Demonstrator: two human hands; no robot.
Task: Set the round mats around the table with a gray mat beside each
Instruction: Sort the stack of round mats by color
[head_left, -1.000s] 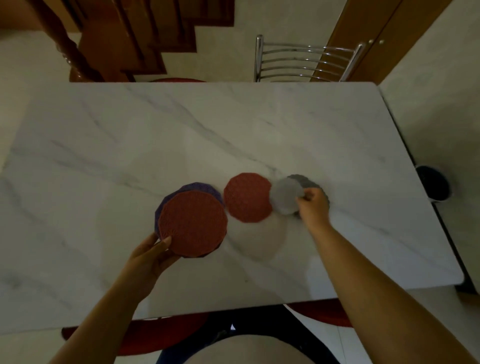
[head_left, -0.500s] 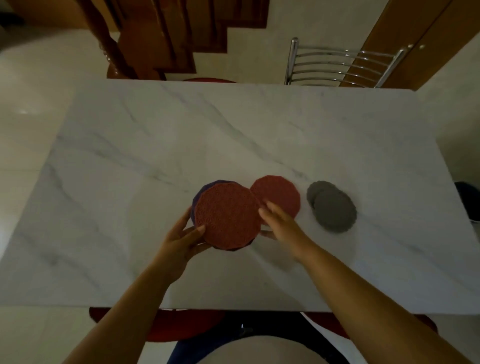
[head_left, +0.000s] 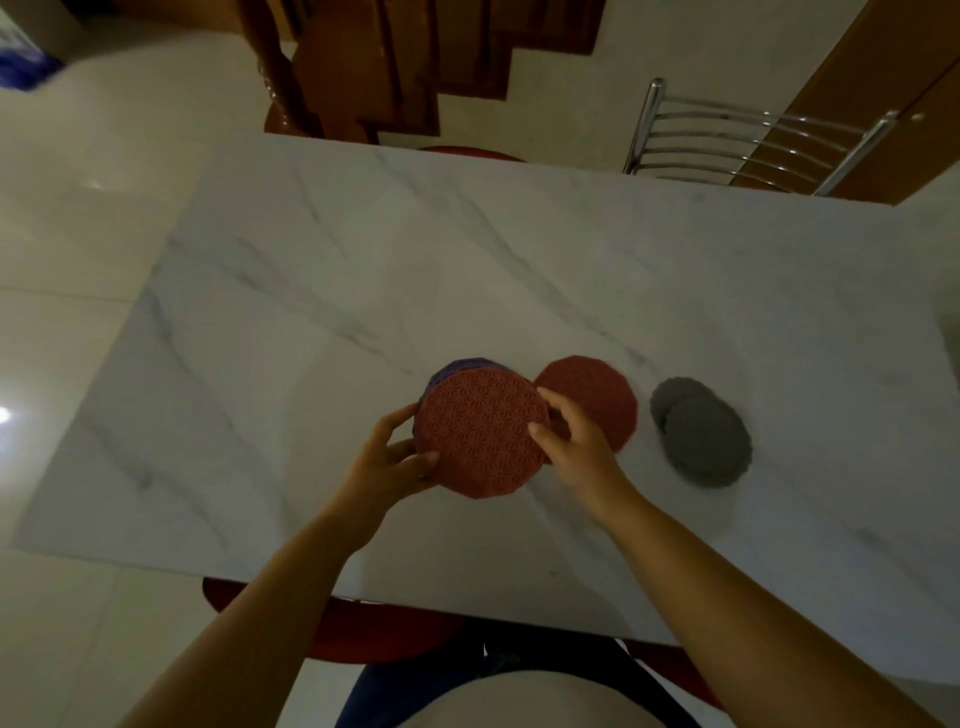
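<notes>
One red patterned mat stacked on purple mat; second red mat flat alongside; two gray mats overlapping rightward.

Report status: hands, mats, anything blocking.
Left hand, right hand both grip mat stack. One red mat lies on table; two gray mats overlapped right of it. Nothing blocking.

Most of the purple mat hides under the held red mat, the top gray mat covers much of the lower gray mat, and a blurred blue thing is cut off at upper left.
</notes>
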